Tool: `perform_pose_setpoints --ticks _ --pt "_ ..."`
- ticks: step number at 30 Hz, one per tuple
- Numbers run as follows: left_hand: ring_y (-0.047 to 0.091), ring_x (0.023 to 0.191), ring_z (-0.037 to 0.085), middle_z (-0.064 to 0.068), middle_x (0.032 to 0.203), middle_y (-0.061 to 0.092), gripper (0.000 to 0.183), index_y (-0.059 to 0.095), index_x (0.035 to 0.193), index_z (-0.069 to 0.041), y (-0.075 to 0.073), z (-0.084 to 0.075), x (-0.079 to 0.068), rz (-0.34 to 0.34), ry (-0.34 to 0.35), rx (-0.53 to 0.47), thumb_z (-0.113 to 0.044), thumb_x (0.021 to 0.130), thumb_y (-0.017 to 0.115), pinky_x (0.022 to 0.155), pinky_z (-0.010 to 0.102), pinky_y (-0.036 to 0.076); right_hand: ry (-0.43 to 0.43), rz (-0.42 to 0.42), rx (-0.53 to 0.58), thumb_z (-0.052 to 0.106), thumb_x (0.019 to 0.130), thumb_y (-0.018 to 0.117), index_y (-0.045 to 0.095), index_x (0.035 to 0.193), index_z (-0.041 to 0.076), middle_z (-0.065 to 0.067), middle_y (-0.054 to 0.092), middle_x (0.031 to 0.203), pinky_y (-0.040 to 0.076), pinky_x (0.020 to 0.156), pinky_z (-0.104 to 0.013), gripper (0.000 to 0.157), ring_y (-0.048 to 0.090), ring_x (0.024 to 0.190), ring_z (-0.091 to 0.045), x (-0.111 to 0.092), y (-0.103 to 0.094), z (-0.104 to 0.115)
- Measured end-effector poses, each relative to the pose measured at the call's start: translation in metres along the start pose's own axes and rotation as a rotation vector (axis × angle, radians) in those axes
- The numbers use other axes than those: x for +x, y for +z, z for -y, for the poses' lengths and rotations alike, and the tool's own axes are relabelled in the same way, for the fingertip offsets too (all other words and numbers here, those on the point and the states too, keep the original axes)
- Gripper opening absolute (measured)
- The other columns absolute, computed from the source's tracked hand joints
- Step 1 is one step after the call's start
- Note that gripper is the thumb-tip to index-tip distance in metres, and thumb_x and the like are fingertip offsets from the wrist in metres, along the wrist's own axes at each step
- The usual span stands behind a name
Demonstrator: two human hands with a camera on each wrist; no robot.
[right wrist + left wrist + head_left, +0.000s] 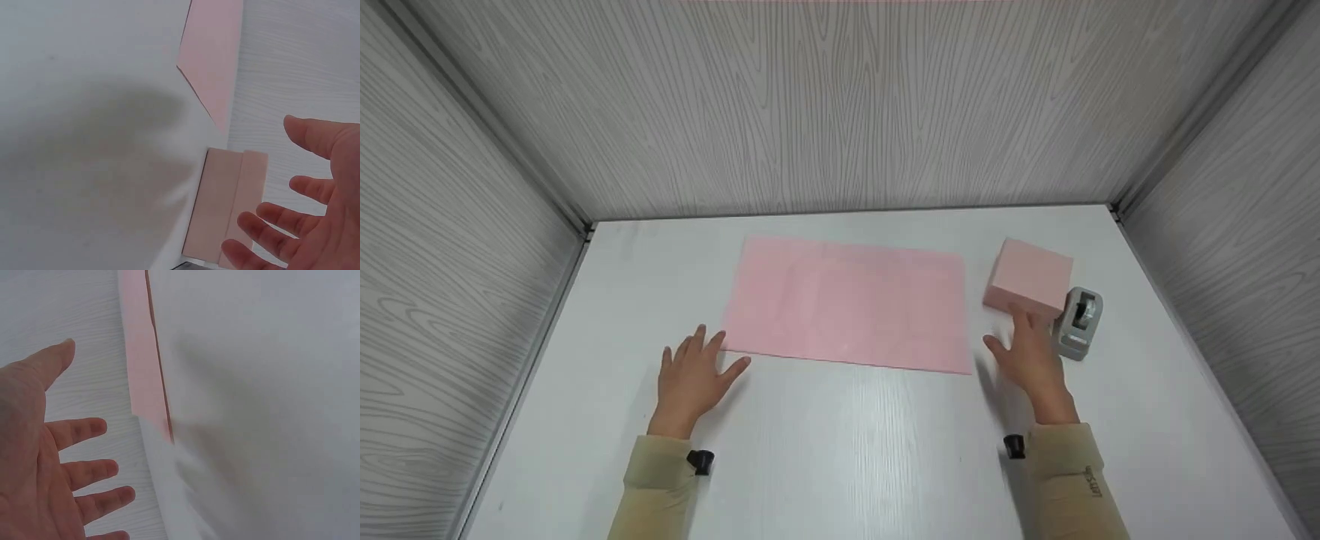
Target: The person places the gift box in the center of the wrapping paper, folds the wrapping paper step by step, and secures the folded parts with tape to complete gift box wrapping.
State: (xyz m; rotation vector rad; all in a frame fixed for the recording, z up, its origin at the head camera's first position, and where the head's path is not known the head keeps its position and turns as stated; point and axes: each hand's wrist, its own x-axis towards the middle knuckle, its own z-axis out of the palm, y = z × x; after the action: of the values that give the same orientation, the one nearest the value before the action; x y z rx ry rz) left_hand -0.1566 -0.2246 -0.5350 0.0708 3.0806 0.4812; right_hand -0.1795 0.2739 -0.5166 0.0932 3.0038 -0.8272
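A pink sheet of paper (847, 304) lies flat on the white table, with faint creases across it. My left hand (690, 379) is spread near its lower left corner; the left wrist view shows the fingers straight and the palm bare. To the right of the sheet sits a pink box (1030, 277). My right hand (1031, 360) is just in front of that box, its index finger overlapping the box's front edge in the head view. Whether it touches the box, I cannot tell. In the right wrist view the fingers are relaxed and hold nothing.
A grey tape dispenser (1078, 324) stands right beside the box, close to my right hand. Wood-grained panels (840, 112) wall in the white table (825, 450) at the back and on both sides.
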Motion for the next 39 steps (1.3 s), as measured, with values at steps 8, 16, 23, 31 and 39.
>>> perform_pose_setpoints --ticks 8,16,23,31,39 --pt "0.031 0.138 0.046 0.026 0.151 0.034 0.074 0.048 0.144 -0.004 0.012 -0.009 0.006 0.077 0.033 -0.020 -0.057 0.093 0.057 0.110 0.066 0.013 0.069 0.198 0.006 0.037 0.098 0.057 0.020 0.155 0.005 -0.032 0.025 0.151 0.033 0.101 -0.065 0.075 0.033 0.134 -0.050 0.009 0.015 0.015" --pt "0.030 0.140 0.042 0.024 0.151 0.037 0.075 0.048 0.143 -0.002 0.020 -0.013 0.010 0.141 0.045 -0.019 -0.057 0.094 0.055 0.110 0.066 0.012 0.113 0.266 -0.070 0.035 0.097 0.059 0.024 0.150 -0.007 -0.036 0.032 0.145 0.033 0.105 -0.061 0.076 0.037 0.132 -0.050 0.016 0.028 0.030" --pt "0.029 0.141 0.041 0.023 0.151 0.037 0.074 0.046 0.145 -0.002 0.025 -0.015 0.011 0.192 0.029 -0.022 -0.056 0.095 0.054 0.111 0.065 0.011 0.142 0.260 -0.069 0.028 0.095 0.062 0.020 0.146 -0.017 -0.041 0.032 0.141 0.031 0.106 -0.059 0.080 0.037 0.130 -0.053 0.021 0.034 0.041" --pt "0.028 0.141 0.041 0.023 0.151 0.036 0.074 0.045 0.145 -0.002 0.023 -0.016 0.013 0.203 0.038 -0.017 -0.056 0.095 0.054 0.110 0.066 0.012 0.168 0.231 -0.120 0.030 0.087 0.068 0.031 0.138 -0.019 -0.039 0.045 0.124 0.045 0.092 -0.058 0.080 0.052 0.108 -0.051 0.028 0.039 0.049" --pt "0.029 0.141 0.040 0.023 0.151 0.037 0.073 0.047 0.144 -0.002 0.023 -0.015 0.013 0.191 0.043 -0.020 -0.055 0.095 0.054 0.110 0.066 0.014 0.167 0.203 -0.168 0.024 0.084 0.072 0.035 0.133 -0.021 -0.038 0.049 0.115 0.049 0.085 -0.054 0.076 0.057 0.097 -0.045 0.032 0.045 0.057"
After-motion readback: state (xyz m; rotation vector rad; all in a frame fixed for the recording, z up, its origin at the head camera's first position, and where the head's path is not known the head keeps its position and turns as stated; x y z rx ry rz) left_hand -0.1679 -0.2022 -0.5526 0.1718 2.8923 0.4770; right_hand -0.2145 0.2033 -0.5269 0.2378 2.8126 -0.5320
